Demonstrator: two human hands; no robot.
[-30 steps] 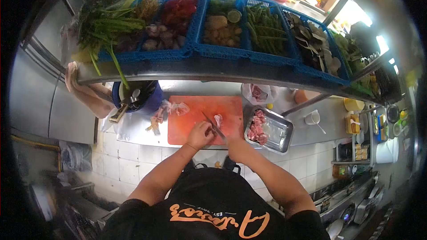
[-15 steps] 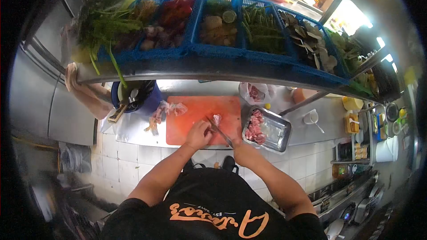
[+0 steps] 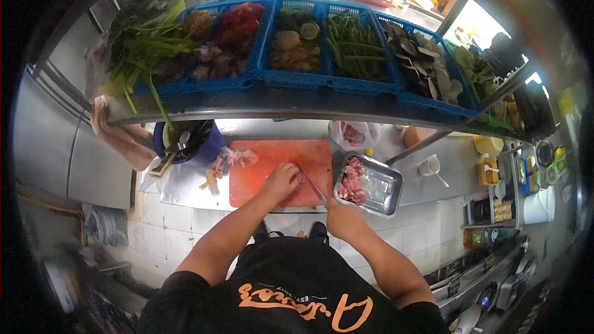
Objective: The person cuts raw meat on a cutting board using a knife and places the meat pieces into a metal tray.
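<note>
The right hand (image 3: 344, 218) is closed round the handle of the knife (image 3: 314, 187), blade angled beside the left hand (image 3: 283, 180), whose curled fingers apparently steady a partly hidden meat piece (image 3: 299, 177) on the board (image 3: 252, 180). The tray (image 3: 387, 195) sits just beside, keeping meat chunks (image 3: 353, 182) within reach.

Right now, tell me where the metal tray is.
In the head view, the metal tray sits on the counter, just right of the orange cutting board, beyond the right hand, with chopped meat along its left side.
</note>
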